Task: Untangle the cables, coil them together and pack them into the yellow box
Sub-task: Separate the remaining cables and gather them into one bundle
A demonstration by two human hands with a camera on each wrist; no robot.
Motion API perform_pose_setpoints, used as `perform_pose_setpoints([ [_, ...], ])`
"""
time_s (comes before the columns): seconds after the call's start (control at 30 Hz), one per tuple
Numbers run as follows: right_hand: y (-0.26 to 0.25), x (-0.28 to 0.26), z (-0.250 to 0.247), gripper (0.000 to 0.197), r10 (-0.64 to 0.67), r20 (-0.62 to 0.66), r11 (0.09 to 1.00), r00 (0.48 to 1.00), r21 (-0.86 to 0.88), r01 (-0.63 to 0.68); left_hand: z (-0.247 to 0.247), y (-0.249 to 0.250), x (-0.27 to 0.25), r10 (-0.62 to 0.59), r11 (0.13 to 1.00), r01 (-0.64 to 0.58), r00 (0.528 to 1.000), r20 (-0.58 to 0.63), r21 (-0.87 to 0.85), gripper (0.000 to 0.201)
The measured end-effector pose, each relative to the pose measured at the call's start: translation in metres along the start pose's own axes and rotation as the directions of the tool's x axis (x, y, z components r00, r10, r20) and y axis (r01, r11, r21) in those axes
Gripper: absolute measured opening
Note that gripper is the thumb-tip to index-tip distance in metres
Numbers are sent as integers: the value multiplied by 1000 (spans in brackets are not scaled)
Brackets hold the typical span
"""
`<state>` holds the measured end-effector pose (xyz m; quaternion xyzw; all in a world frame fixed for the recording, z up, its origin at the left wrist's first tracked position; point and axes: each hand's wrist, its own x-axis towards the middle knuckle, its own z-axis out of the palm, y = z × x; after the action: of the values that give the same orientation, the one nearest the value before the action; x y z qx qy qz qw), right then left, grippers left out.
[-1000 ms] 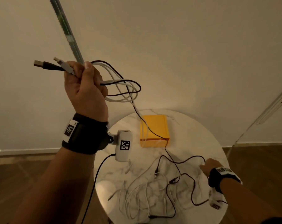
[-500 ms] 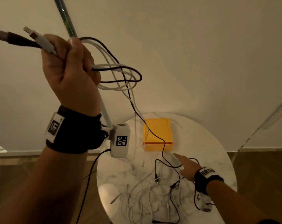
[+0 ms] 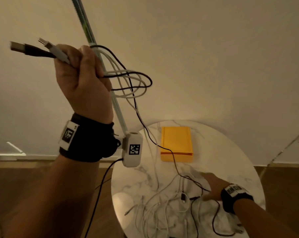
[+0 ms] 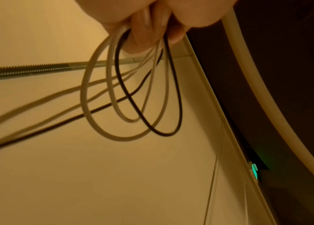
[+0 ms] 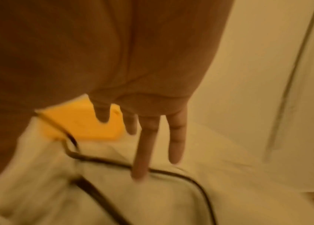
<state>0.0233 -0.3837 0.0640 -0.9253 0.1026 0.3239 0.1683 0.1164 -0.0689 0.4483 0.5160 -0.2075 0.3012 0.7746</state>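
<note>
Cables (image 3: pixel 171 206) sprawl in a loose white-and-black tangle over the near half of the round marble tabletop (image 3: pixel 231 152), with strands rising from it to the raised left hand (image 3: pixel 81 79). That hand is fisted around a few coiled loops (image 4: pixel 133 99) of white and black cable, and two USB plugs (image 3: pixel 33 48) stick out past its knuckles toward the left. Behind the tangle, near the far edge of the tabletop, lies the yellow box (image 3: pixel 177 143); one black strand (image 3: pixel 172 157) crosses its near edge on the way up to the coil. The right hand (image 3: pixel 212 188) reaches low over the right side of the tangle with its fingers (image 5: pixel 144 144) straight and spread, one fingertip at or just above the black cable on the tabletop; blur keeps me from telling whether it touches.

These cables look light, thin and limp, so they should follow any pull, but crossings in the pile will likely snag and drag neighbours along. A sensible hold would be a free stretch of the black strand close to the pile, feeding slack toward the coil rather than tugging at the plugs.
</note>
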Motion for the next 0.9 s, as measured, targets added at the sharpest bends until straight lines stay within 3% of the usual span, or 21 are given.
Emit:
perform_pose_setpoints([
  [0.07,-52,-25,-27,148,-135,-16,991,991,-12,134,2,-5,-3,18,997,-17,1000,2,-70,26],
  [0.1,-76,-29,-36,155,-179,-86,984,980,-15,178,5,-8,-6,4,997,-3,1000,12,-73,27],
  [0.2,-156,-50,-62,165,-379,-295,893,877,131,430,17,-8,-13,-25,996,29,998,55,-79,28],
  [0.27,-191,-42,-70,161,-383,-418,817,824,264,513,19,-6,-11,-24,994,32,996,86,-100,28],
  [0.33,-212,-31,-70,143,-314,-479,746,820,410,525,21,0,-7,-21,992,29,998,64,-127,27],
  [0.37,-214,-21,-68,117,-295,-472,710,831,473,521,21,3,-3,-18,990,24,999,49,-138,27],
  [0.43,-207,-8,-65,43,-274,-421,714,865,513,476,18,8,4,-9,987,13,1000,27,-163,27],
  [0.47,-200,-5,-65,29,-264,-392,732,881,514,447,15,10,8,-1,984,4,1000,15,-178,27],
  [0.5,-192,-3,-64,37,-253,-369,730,894,534,427,12,11,11,2,981,1,1000,15,-195,27],
  [0.57,-179,-4,-66,87,-274,-357,651,893,614,446,6,12,14,3,975,1,1000,14,-221,26],
  [0.63,-186,-13,-77,116,-384,-297,576,874,663,478,5,11,12,-11,972,13,1000,11,-233,27],
  [0.67,-194,-19,-80,112,-462,-247,553,852,671,495,7,9,11,-22,972,24,1000,9,-234,27],
  [0.77,-218,-40,-88,45,-639,-69,513,766,703,492,10,7,12,-30,967,32,999,14,-251,26],
  [0.8,-217,-47,-90,35,-667,-37,473,744,750,461,9,6,14,-23,966,27,1000,17,-255,25],
  [0.9,-197,-58,-93,42,-747,21,277,664,919,282,0,8,26,-13,967,8,1000,-18,-255,23],
])
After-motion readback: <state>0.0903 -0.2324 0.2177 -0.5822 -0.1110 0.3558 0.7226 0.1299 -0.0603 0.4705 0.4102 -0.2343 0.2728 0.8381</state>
